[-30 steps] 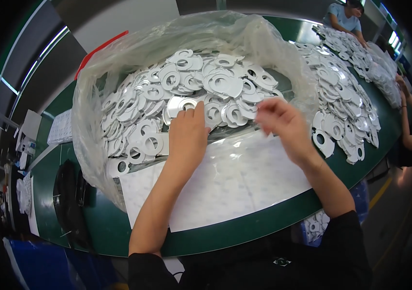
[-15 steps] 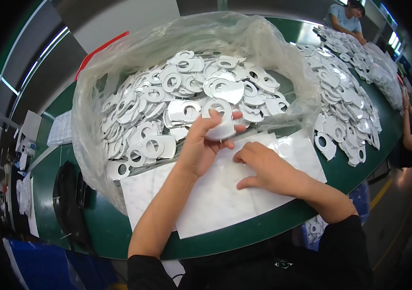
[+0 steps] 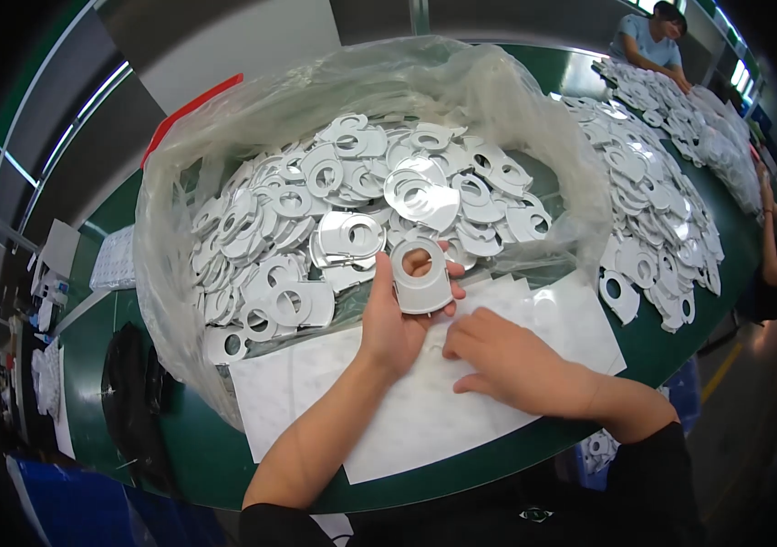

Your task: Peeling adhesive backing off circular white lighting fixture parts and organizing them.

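A white flat plastic part with a round hole and a tabbed edge rests in my left hand, gripped between thumb and fingers. A fingertip shows through its hole. My right hand is just to the right, low over the white sheets. Its fingers are bent and its thumb stands apart from them; I see nothing between, though the palm side is hidden. Beyond both hands, a heap of similar white parts fills a large opened clear plastic bag.
A second pile of white parts lies on the green table at the right. A person works at the far right. At left lie a black cloth-like item and a white packet. A red strip edges the bag.
My left hand has drawn the part back toward me, away from the heap, and its holed face now shows more squarely. My right hand has shifted slightly nearer. The view has tipped a little.
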Available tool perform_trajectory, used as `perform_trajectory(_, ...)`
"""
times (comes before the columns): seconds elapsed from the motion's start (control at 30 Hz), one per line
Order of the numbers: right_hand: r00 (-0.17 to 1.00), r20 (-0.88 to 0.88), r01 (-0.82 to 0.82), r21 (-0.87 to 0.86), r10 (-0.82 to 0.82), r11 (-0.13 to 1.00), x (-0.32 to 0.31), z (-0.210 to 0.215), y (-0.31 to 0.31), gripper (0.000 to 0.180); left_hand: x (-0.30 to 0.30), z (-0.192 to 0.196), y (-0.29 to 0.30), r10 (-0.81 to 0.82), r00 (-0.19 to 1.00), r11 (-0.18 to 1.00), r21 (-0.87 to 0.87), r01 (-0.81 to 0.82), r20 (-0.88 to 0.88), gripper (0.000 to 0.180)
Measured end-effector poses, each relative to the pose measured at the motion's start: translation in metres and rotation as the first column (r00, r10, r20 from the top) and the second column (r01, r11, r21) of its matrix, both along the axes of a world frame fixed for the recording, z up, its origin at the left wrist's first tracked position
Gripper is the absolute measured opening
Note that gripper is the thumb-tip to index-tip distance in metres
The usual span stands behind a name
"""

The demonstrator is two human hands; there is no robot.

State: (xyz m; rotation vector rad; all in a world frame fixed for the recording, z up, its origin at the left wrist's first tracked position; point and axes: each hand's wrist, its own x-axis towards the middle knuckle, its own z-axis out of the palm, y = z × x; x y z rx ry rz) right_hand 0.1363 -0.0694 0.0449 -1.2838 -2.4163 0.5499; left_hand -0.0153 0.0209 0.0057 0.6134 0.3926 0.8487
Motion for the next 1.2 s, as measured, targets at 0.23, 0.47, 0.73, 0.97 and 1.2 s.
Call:
perform_trajectory(0.23,0.853,0.101,-0.522,0.202,0.512,0.829,-0.006,0.026,-0.012,0.021,0.002,0.008,-0.003,0.033,0.997,0.999,-0.004,-0.034,-0.075,0.062)
perform_trajectory(0.47,0.650,-0.714,-0.384,-0.012,0.261,0.923,0.003,0.032,-0.003,0.016,-0.002,0.003,-0.002,0.004,1.000,0.999,0.039,-0.004,0.001,0.054)
perform_trajectory(0.73,0.191,-0.913,-0.050,-0.375,-0.360,0.926,0.019,0.000,0.025,0.017,0.001,0.001,-0.004,0.070,0.961,0.994,0.098,-0.045,-0.268,0.038)
perform_trajectory(0.97,0.147,-0.903,0.112,-0.390,-0.403,0.914,0.013,-0.004,0.039,0.033,0.003,0.010,-0.007,0.001,0.974,0.996,0.087,0.019,-0.228,0.094)
perform_trajectory(1.2,0.153,-0.864,0.063,-0.476,-0.480,0.877,0.008,-0.007,0.044,0.042,0.004,0.005,-0.006,-0.018,0.980,0.992,0.116,0.042,-0.198,0.090)
